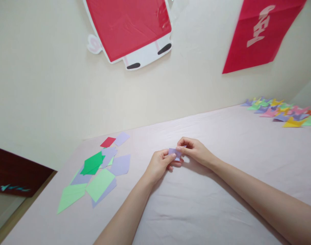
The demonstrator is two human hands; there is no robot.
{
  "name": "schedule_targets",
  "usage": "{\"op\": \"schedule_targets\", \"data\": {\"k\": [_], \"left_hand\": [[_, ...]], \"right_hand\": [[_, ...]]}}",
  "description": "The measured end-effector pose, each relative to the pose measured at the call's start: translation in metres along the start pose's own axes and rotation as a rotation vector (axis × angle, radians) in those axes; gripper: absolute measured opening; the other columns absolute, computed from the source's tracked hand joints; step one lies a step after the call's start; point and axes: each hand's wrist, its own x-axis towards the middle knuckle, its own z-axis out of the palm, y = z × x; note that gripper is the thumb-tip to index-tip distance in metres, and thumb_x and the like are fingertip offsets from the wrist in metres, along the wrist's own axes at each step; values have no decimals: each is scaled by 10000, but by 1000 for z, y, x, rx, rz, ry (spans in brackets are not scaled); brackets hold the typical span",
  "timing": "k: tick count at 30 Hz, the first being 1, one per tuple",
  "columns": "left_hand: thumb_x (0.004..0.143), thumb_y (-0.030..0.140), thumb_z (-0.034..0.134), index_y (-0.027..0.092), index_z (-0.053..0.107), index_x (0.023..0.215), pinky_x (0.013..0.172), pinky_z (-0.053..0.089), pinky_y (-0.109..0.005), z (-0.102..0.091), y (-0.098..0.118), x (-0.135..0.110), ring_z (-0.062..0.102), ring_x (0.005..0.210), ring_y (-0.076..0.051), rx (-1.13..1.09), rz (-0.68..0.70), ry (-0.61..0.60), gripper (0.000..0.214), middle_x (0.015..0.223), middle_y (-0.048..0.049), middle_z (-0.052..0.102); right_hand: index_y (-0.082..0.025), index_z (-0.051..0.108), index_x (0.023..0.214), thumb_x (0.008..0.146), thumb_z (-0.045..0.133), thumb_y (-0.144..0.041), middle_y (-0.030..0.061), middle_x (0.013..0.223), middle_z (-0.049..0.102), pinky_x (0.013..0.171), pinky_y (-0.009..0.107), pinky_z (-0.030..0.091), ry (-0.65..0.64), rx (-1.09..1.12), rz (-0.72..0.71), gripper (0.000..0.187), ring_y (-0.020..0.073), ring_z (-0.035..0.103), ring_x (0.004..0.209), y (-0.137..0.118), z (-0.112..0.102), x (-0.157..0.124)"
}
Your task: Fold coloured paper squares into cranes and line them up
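Taking clock positions from the middle of the view, the small purple paper (177,154) sits near 5 o'clock, held between both hands over the pale cloth (196,211). The left hand (159,164) has its thumb pressed on the front of the paper, fingers behind; the right hand (197,150) pinches its upper right edge, thumb against finger with hardly any gap. The step in hand looks like working a fold; the next move seems to call for the left hand to steady while the right lines up and presses the edge.

Loose sheets (100,183) lie at 8 o'clock, small folded shapes (293,122) at 3.

At 2 o'clock, a red sheet (275,34) on the wall (196,85) carries pale, sideways lettering I cannot read. Toward half past 11, the red cartoon cutout (129,27) bears dark print, also illegible. No brand can be made out.
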Motion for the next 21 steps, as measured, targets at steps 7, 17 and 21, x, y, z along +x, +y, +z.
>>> {"op": "schedule_targets", "data": {"k": [7,17,21], "left_hand": [[808,505,668,128,684,981,579,403,-212,-3,2,-1,716,878,-239,33,51,-122,415,977,-140,735],[827,478,673,114,656,1020,670,437,-237,-12,6,-9,695,998,-263,-52,4,-94,412,1086,-185,717],[834,476,654,114,646,1061,637,437,-228,-11,6,-8,692,1001,-265,-31,30,-95,428,1085,-182,715]], "right_hand": [[-165,635,738,758,680,-466,-9,583,646,529,232,400,-105,98,110,305,132,588,545,-3,4,-1],[-171,627,681,774,645,-517,-58,509,491,486,232,309,79,-52,88,359,92,415,484,-2,-32,7],[-168,627,741,800,614,-537,-46,571,513,514,236,343,23,-7,27,374,103,446,528,-1,-25,6]]}}
